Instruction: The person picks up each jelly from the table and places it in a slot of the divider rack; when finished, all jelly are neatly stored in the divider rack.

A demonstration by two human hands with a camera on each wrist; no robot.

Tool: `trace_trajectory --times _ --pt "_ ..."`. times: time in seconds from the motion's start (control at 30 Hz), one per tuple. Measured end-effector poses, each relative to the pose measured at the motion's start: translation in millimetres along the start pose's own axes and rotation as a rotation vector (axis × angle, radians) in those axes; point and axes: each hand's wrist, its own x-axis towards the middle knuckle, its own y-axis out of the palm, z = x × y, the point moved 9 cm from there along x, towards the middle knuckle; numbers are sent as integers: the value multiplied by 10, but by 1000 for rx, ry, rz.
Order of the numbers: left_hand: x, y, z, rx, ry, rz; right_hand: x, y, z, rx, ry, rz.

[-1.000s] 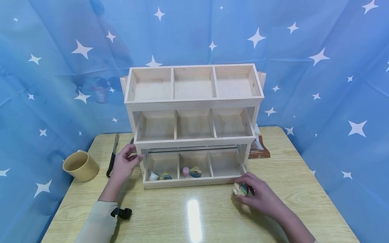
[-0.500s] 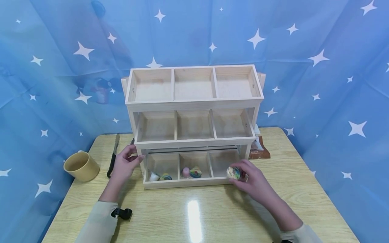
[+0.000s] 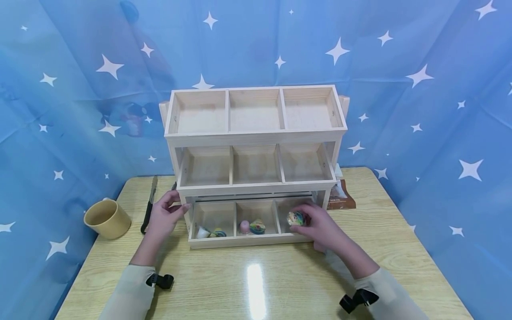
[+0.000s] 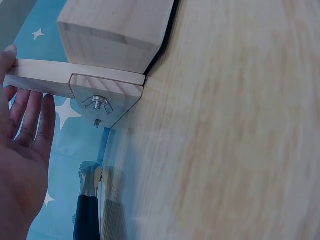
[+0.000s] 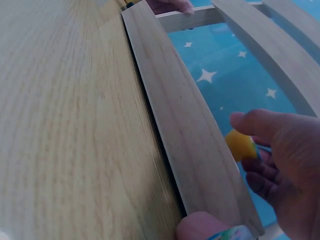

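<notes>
My right hand (image 3: 320, 226) pinches a small jelly cup (image 3: 295, 218) with a colourful printed lid over the right compartment of the bottom tray. In the right wrist view the cup (image 5: 241, 145) looks yellow between thumb and fingers, just past the tray's front board (image 5: 185, 115). My left hand (image 3: 163, 215) holds the left upright of the three-tier wooden rack (image 3: 256, 138); in the left wrist view the thumb and fingers lie on either side of a wooden bar (image 4: 40, 75). The bottom tray's middle compartment holds a pink cup (image 3: 244, 226) and a printed-lid cup (image 3: 258, 226).
A white cup (image 3: 202, 232) and a yellow-and-blue one (image 3: 218, 232) lie in the bottom left compartment. A tan mug (image 3: 107, 218) and black-handled tongs (image 3: 149, 209) are on the left of the table (image 3: 216, 284). A brown packet (image 3: 342, 198) lies behind the rack's right side.
My right hand has carried the jelly cup leftward and up, from in front of the tray's right corner to over its right compartment. The left hand stays on the rack.
</notes>
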Motion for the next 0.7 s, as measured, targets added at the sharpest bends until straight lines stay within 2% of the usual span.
trace_trajectory --times 0.3,0.7 --pt "5 -2 -9 2 -1 1 170 136 45 -90 -51 97" --pt "7 -5 1 8 1 -2 266 268 -91 -87 17 212"
